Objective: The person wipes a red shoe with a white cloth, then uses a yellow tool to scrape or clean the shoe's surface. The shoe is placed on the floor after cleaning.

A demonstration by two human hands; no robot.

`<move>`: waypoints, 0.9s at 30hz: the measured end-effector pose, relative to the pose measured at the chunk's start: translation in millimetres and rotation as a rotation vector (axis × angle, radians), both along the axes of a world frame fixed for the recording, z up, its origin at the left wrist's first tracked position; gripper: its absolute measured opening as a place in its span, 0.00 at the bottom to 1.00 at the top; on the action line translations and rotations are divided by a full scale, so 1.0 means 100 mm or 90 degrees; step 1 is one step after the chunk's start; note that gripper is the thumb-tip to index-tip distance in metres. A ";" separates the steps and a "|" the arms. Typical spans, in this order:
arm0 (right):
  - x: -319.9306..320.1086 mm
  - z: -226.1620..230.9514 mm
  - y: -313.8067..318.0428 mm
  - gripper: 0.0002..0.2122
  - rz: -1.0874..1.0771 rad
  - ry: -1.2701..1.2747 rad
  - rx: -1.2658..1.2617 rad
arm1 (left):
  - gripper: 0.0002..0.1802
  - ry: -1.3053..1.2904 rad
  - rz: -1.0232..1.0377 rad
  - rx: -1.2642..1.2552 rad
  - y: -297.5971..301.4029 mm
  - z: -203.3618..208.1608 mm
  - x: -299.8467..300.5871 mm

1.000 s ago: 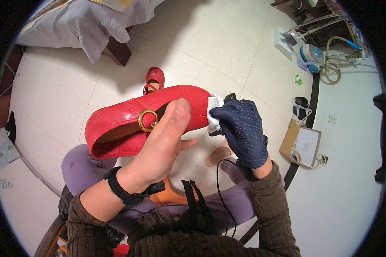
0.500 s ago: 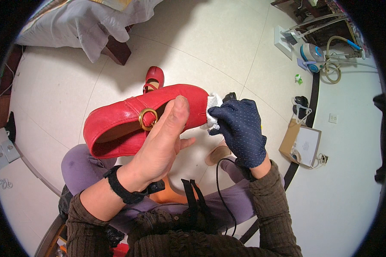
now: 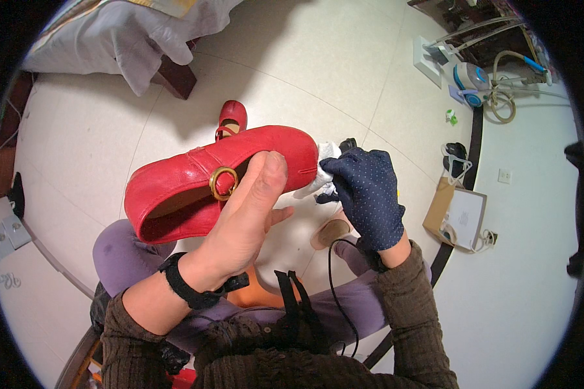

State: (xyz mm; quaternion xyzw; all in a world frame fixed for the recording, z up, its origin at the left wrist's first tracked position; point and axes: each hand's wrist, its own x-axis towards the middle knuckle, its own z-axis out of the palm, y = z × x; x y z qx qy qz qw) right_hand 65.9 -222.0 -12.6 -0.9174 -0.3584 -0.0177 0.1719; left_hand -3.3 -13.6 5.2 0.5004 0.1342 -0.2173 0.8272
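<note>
A red leather strap shoe (image 3: 169,170) with a round gold buckle is held up before me, its toe pointing right. My left hand (image 3: 256,201), bare and with a black band at the wrist, grips it near the toe; the thumb lies over the upper and other fingers are hidden beneath. My right hand (image 3: 363,191), in a dark blue dotted glove, pinches a white cloth (image 3: 328,162) against the toe end. Behind this shoe, a matching red shoe (image 3: 233,117) rests on the floor.
A bed with a grey cover (image 3: 123,45) and a dark wooden leg (image 3: 177,78) stands at the far left. Along the right wall are a cardboard box (image 3: 464,217), black shoes (image 3: 455,155) and a blue-white appliance with a hose (image 3: 472,78). A black cable (image 3: 331,272) hangs by my right arm.
My right hand and the white cloth have shifted slightly at the toe, and more of the cloth shows below it. The left hand and shoe have hardly moved.
</note>
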 end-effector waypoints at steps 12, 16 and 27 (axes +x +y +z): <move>-0.08 0.04 0.12 0.16 0.034 0.003 -0.031 | 0.42 -0.005 -0.030 0.015 0.00 -0.11 -0.03; -0.03 0.00 0.05 0.15 0.005 0.011 -0.004 | 0.45 -0.005 -0.026 0.014 0.02 -0.09 -0.02; -0.04 0.01 0.08 0.15 -0.003 0.003 -0.016 | 0.50 -0.016 -0.017 0.021 0.01 -0.02 -0.02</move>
